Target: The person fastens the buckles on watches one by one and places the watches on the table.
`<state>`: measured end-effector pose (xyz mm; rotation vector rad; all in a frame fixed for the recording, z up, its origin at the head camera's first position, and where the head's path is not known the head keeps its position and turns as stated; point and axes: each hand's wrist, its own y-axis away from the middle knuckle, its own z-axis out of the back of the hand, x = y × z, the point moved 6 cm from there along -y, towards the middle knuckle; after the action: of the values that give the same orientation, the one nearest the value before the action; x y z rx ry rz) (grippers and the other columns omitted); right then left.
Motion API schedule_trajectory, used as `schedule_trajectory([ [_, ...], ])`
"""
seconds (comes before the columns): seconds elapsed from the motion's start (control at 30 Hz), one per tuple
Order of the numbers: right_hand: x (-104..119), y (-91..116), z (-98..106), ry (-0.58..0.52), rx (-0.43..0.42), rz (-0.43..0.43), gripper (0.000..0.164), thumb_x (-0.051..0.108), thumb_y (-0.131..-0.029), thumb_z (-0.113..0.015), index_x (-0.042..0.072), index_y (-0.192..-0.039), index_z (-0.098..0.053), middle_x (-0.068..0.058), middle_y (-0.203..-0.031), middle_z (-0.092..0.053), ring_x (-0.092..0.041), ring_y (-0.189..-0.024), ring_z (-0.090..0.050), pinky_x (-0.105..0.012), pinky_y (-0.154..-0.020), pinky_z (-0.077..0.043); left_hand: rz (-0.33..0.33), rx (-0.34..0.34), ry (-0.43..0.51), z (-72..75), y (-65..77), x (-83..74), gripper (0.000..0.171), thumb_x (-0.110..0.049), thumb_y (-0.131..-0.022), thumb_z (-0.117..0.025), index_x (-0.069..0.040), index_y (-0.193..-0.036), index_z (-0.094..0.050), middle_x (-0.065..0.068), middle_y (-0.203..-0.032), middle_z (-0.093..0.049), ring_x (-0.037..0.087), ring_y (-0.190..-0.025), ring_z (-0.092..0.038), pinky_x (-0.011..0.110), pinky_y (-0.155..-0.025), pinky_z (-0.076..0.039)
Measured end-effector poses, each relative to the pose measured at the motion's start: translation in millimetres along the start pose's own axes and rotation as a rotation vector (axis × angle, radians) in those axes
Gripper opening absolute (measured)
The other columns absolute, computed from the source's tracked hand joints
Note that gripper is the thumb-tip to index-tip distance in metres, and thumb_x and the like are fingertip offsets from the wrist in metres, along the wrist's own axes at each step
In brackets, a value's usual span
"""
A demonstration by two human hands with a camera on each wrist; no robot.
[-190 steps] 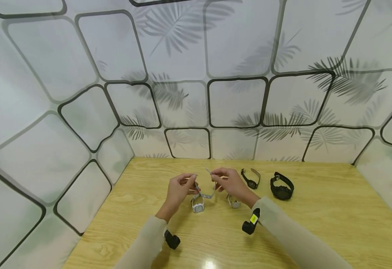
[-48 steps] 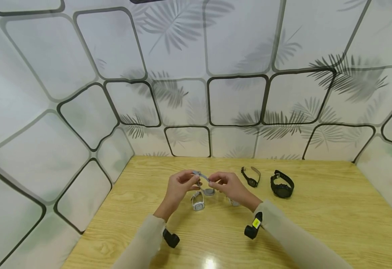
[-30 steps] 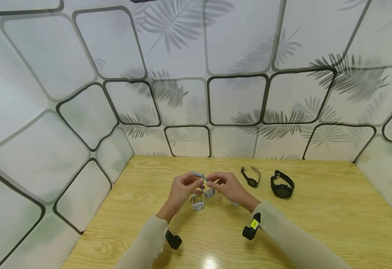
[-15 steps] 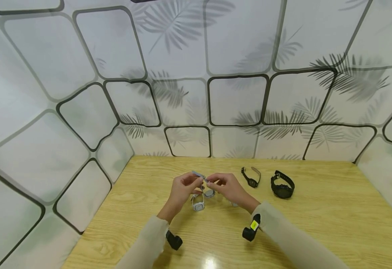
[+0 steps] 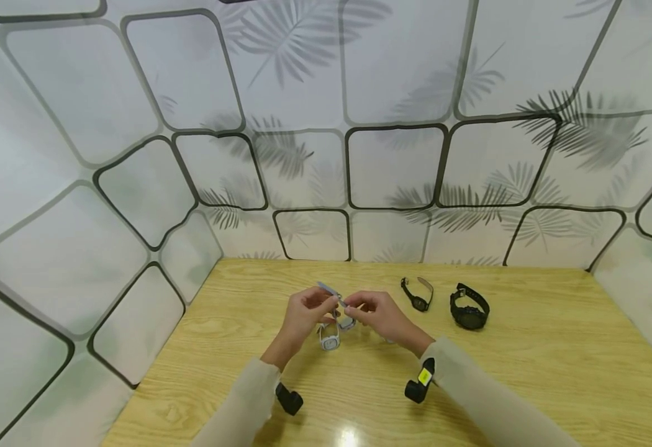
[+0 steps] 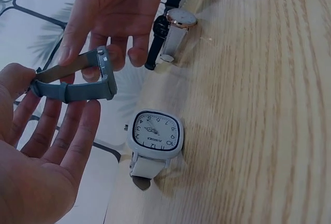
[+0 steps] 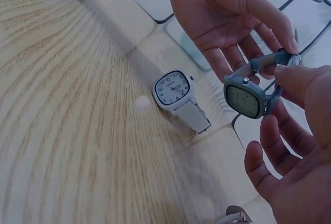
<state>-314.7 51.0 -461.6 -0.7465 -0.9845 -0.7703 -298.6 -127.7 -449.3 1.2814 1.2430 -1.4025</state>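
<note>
Above the table both hands hold a grey-blue wristwatch [image 7: 243, 101] with a squarish face. Its strap [image 6: 77, 92] forms a loop, and the face hangs below the fingers. At the buckle [image 7: 294, 60], the thumb and fingers of my left hand [image 5: 302, 311] pinch the strap. My right hand [image 5: 380, 312] pinches the strap close to the left fingertips, its thumb near the buckle in the right wrist view. Whether the buckle pin sits in a hole cannot be seen. A white square-faced watch [image 5: 330, 343] lies on the table beneath the hands.
A white-strapped watch with a rose-gold case [image 6: 181, 18] lies mostly hidden under my right hand in the head view. Farther right are a thin black watch [image 5: 418, 303] and a bulky black watch [image 5: 470, 318]. A patterned wall [image 5: 393, 239] borders the wooden table [image 5: 527, 372].
Earlier the hands held the two strap ends apart, with the watch hanging between them. Now the ends meet in a loop. Over the last second the fingers have shifted only slightly.
</note>
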Motion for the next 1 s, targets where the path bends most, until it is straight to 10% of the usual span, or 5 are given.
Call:
schedule_trajectory([
  [0.53, 0, 0, 0, 0.001, 0.003, -0.005, 0.03, 0.03, -0.103, -0.066, 0.011, -0.126, -0.072, -0.01, -0.116, -0.072, -0.027, -0.092, -0.068, -0.051, -0.076, -0.059, -0.004, -0.025, -0.033, -1.2, -0.2, 1.6, 0.023, -0.018, -0.096, -0.076, 0.003, -0.106, -0.074, 0.025, -0.103, -0.072, 0.025, -0.087, -0.071, 0.059, -0.081, -0.059],
  [0.77, 8, -4, 16, 0.048, -0.019, 0.013, 0.033, 0.027, -0.103, -0.066, 0.009, -0.132, -0.068, -0.009, -0.121, -0.07, -0.043, -0.095, -0.067, -0.056, -0.078, -0.058, -0.132, -0.035, -0.198, -2.1, -5.7, -12.0, 0.017, -0.019, -0.094, -0.078, -0.003, -0.098, -0.078, 0.018, -0.092, -0.074, 0.029, -0.08, -0.07, 0.042, -0.068, -0.063],
  [1.0, 30, -10, 31, 0.124, -0.04, 0.031, 0.031, 0.028, -0.103, -0.066, 0.015, -0.131, -0.069, -0.007, -0.122, -0.069, -0.023, -0.087, -0.067, -0.046, -0.076, -0.059, -0.297, -0.039, -0.46, -11.7, -9.6, -30.0, 0.005, -0.014, -0.092, -0.08, -0.009, -0.093, -0.08, 0.004, -0.082, -0.075, 0.018, -0.073, -0.07, 0.029, -0.07, -0.059],
])
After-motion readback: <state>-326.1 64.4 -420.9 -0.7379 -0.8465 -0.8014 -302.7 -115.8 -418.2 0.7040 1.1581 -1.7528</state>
